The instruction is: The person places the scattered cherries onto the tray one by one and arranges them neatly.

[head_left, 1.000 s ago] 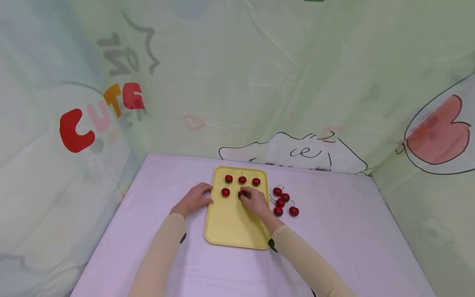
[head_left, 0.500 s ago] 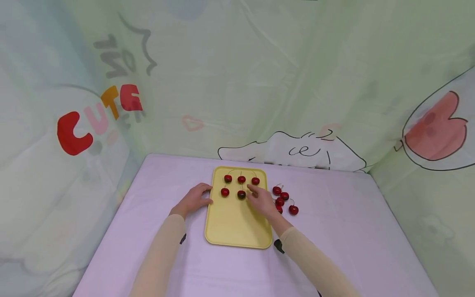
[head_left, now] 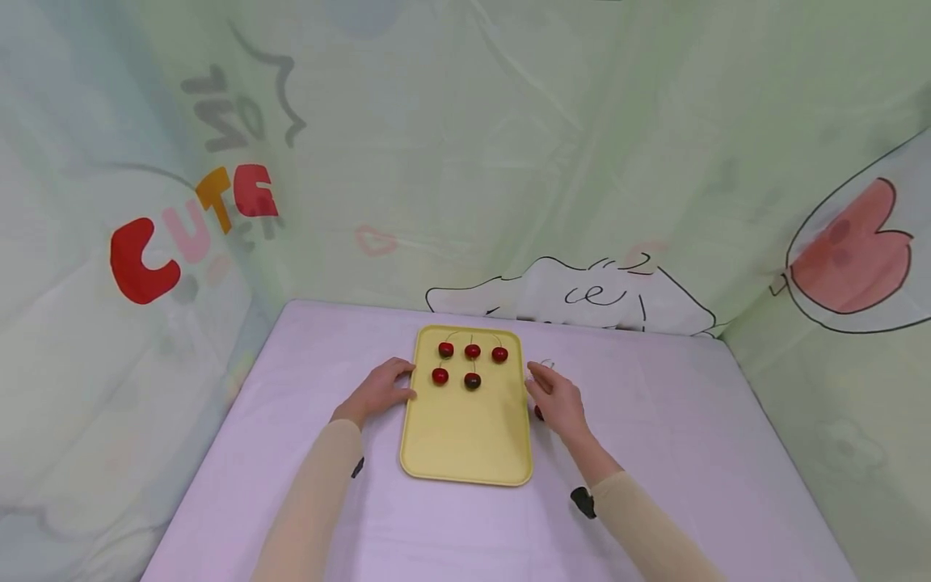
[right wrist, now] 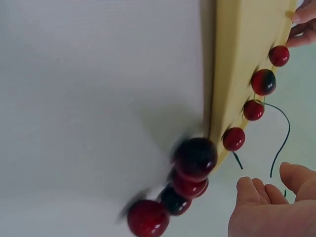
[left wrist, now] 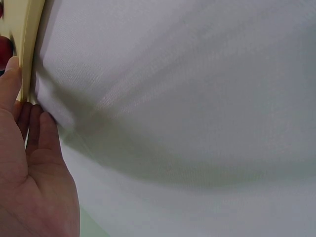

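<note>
My left hand (head_left: 378, 391) holds the left edge of a yellow tray (head_left: 465, 440); in the left wrist view its thumb lies over the rim and its fingertips sit along the outer side. Several red cherries with stems lie at the far end of the tray, one of them a dark cherry (head_left: 473, 381). Just beyond the tray's right edge, my right hand (head_left: 558, 402) is over a group of loose cherries (right wrist: 148, 218), mostly covering them in the head view. Its thumb and fingertips are apart, with nothing between them in the right wrist view.
A pale lilac cloth (head_left: 676, 461) covers the table. Behind it and at both sides hang light printed curtains (head_left: 451, 162), with a big red letter C (head_left: 144, 263) on the left one.
My right hand has let go of the dark cherry on the tray and moved right, off the tray, over the loose cherries. My left hand has stayed at the tray's edge.
</note>
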Demonstrator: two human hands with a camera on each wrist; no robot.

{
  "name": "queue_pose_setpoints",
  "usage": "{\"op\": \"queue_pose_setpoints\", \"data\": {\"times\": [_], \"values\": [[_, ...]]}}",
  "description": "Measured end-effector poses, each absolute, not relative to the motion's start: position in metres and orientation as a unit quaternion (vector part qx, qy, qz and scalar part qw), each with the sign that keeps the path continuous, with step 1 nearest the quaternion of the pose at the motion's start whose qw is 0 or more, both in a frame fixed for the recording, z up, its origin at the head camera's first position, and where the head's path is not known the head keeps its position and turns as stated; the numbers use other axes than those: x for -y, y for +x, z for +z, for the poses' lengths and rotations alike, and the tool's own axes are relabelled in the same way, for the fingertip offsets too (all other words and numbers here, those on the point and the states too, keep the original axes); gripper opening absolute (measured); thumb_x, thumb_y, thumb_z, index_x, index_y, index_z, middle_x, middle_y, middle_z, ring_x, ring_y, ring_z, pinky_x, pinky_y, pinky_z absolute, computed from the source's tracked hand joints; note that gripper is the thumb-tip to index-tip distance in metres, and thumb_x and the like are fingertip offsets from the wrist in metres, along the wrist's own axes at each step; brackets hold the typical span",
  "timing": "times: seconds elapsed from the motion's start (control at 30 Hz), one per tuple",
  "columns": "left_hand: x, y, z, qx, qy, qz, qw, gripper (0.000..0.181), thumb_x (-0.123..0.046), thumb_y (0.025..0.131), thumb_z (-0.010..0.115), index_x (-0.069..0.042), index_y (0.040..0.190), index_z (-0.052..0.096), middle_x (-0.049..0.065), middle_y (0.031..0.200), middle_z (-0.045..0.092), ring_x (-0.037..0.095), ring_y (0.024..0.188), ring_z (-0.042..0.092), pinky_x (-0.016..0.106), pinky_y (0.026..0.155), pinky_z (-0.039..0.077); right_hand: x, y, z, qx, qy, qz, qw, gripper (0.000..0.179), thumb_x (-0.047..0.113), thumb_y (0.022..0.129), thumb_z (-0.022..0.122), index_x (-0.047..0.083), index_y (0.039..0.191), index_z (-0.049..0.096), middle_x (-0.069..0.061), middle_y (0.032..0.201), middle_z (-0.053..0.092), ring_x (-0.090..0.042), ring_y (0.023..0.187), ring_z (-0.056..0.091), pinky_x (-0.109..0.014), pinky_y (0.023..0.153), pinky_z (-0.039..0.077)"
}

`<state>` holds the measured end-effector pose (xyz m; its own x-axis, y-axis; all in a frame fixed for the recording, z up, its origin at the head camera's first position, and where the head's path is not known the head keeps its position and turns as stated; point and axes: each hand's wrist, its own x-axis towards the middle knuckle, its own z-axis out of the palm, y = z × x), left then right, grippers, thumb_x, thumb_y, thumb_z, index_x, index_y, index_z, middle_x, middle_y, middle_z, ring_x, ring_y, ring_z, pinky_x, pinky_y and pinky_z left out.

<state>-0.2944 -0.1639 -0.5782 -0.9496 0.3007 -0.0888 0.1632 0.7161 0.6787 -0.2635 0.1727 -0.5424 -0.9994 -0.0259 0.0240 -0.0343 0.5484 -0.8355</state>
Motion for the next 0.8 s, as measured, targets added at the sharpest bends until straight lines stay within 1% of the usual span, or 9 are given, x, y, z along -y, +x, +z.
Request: {"op": "queue_pose_setpoints", "data": {"times": [0.1,0.23,0.43,0.63,0.7,0.8], "values": [[0.164,-0.294,-0.578,-0.920,0.128,0.356,0.098,0.055,-0.021,0.089,0.073,-0.003,0.137,0.054,0.010,0.139,0.052,0.027,0.133,0.044,0.039,0.114,0.034,-0.182,-0.254,-0.536,0.882,-0.003,0.472,0.000,0.045,0.015,0.098,0.060,0.001,0.140,0.052,-0.017,0.141,0.052,-0.029,0.129,0.051,-0.037,0.101,0.048],[0.164,-0.295,-0.578,-0.920,0.135,0.356,0.091,0.054,-0.018,0.088,0.074,-0.002,0.136,0.055,0.011,0.137,0.053,0.027,0.132,0.045,0.038,0.114,0.035,-0.194,-0.243,-0.528,0.883,-0.022,0.468,0.011,0.047,0.017,0.098,0.058,0.000,0.141,0.049,-0.019,0.142,0.050,-0.033,0.131,0.049,-0.040,0.100,0.048],[0.164,-0.295,-0.580,-0.922,0.129,0.352,0.098,0.055,-0.021,0.089,0.073,-0.004,0.137,0.054,0.008,0.139,0.052,0.025,0.133,0.044,0.037,0.115,0.033,-0.219,-0.238,-0.536,0.890,-0.055,0.452,0.026,0.048,0.019,0.099,0.059,0.006,0.144,0.048,-0.015,0.145,0.049,-0.031,0.131,0.049,-0.036,0.098,0.048],[0.164,-0.296,-0.580,-0.921,0.129,0.355,0.096,0.054,-0.021,0.089,0.073,-0.004,0.137,0.054,0.010,0.139,0.052,0.026,0.133,0.044,0.039,0.115,0.034,-0.239,-0.233,-0.542,0.886,-0.069,0.459,0.006,0.055,0.026,0.099,0.060,0.005,0.147,0.043,-0.015,0.148,0.045,-0.029,0.134,0.046,-0.033,0.101,0.044],[0.164,-0.296,-0.581,-0.921,0.129,0.355,0.096,0.055,-0.021,0.089,0.073,-0.004,0.137,0.054,0.009,0.139,0.052,0.026,0.133,0.044,0.038,0.115,0.034,-0.243,-0.232,-0.545,0.884,-0.076,0.462,-0.003,0.059,0.029,0.098,0.061,0.005,0.148,0.041,-0.016,0.150,0.043,-0.030,0.135,0.044,-0.035,0.103,0.043],[0.165,-0.297,-0.582,-0.922,0.127,0.351,0.098,0.055,-0.022,0.089,0.073,-0.005,0.137,0.053,0.009,0.140,0.051,0.025,0.133,0.044,0.038,0.115,0.033,-0.245,-0.230,-0.549,0.882,-0.083,0.463,-0.013,0.067,0.034,0.096,0.063,0.005,0.150,0.037,-0.018,0.152,0.038,-0.035,0.137,0.040,-0.041,0.106,0.042]]}}
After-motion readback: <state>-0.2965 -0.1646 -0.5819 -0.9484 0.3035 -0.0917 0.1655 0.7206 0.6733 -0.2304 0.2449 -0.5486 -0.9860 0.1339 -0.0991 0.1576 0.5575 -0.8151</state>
